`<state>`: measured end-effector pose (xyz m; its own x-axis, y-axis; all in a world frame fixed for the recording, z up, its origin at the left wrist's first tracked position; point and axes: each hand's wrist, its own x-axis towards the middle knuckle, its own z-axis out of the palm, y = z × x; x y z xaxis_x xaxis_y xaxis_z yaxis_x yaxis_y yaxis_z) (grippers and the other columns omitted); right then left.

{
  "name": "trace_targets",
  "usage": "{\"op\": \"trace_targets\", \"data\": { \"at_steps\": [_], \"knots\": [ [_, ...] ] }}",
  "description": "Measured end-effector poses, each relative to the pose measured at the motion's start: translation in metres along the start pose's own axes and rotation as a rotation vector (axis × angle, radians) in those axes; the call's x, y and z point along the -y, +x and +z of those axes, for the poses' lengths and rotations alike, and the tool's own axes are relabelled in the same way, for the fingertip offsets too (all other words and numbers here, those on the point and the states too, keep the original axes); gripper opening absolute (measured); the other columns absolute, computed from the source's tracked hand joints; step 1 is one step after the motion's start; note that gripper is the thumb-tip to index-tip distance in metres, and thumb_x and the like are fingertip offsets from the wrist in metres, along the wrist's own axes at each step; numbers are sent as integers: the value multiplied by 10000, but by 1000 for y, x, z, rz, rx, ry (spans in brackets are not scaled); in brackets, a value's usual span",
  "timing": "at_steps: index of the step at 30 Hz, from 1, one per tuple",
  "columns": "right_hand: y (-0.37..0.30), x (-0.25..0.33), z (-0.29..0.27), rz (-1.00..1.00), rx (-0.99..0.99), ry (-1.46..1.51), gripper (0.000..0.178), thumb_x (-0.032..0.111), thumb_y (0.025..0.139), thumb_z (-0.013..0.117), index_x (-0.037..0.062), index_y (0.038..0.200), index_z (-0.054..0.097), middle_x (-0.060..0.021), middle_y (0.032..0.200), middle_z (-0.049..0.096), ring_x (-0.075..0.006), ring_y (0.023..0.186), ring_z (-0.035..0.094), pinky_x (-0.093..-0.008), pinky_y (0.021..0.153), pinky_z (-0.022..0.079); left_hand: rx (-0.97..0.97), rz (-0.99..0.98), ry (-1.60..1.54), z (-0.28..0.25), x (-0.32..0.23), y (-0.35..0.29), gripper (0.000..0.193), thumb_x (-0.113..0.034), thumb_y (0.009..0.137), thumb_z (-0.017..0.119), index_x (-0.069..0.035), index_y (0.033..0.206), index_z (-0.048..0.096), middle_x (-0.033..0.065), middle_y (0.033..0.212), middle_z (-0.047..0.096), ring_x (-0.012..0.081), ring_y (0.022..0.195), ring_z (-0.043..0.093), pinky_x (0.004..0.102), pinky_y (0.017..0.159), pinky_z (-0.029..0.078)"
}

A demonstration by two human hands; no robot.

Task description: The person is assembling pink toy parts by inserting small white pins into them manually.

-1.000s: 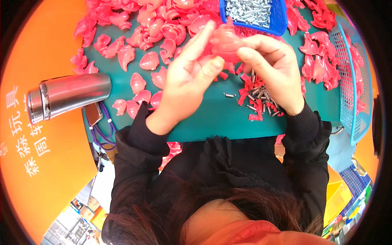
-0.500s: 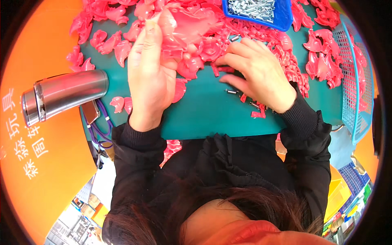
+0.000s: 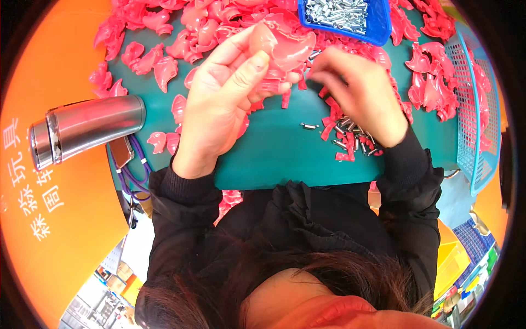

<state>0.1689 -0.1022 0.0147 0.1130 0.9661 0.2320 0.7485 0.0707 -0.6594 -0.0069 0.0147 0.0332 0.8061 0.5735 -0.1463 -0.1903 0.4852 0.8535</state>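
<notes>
Raised over the table, my left hand (image 3: 222, 96) grips a glossy pinkish-red plastic shell (image 3: 293, 49) between thumb and fingers. Just right of that shell is my right hand (image 3: 361, 88), its fingers bent and smeared by motion; whether they hold anything is unclear. Below the right hand lies a mix of small silver metal cylinders (image 3: 361, 137) and small red plastic pieces (image 3: 344, 157). One separate metal cylinder (image 3: 309, 126) rests on the green tabletop (image 3: 263, 148). Behind both hands spreads a heap of similar red shells (image 3: 203, 30), partly hidden by the left hand.
A blue tray (image 3: 378, 36) of small metal parts stands at the back. Light-blue basket (image 3: 466, 109) with red parts is on the right. At left lie a steel flask (image 3: 93, 126) and a purple cord (image 3: 127, 174), beside an orange surface (image 3: 60, 230).
My left hand has moved right with the red shell, turning it. The right hand has shifted slightly right, uncovering more of the metal cylinders below it.
</notes>
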Motion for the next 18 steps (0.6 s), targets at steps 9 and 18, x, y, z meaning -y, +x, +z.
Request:
{"op": "trace_targets", "data": {
  "at_steps": [9,18],
  "knots": [
    [3,1,-12,66,-227,347,231,38,920,508,6,1141,565,-61,932,625,-89,873,591,-206,778,453,83,-255,5,15,6,-7,451,-167,901,582,-2,1284,410,85,1034,585,221,899,643,274,745,527],
    [-1,6,-18,-1,-281,411,79,-7,882,544,-29,958,543,-90,869,645,-126,817,623,-224,712,483,170,-406,-291,1,9,-6,482,-222,941,506,25,1319,339,112,1125,552,287,949,633,290,746,553]
  ]
}}
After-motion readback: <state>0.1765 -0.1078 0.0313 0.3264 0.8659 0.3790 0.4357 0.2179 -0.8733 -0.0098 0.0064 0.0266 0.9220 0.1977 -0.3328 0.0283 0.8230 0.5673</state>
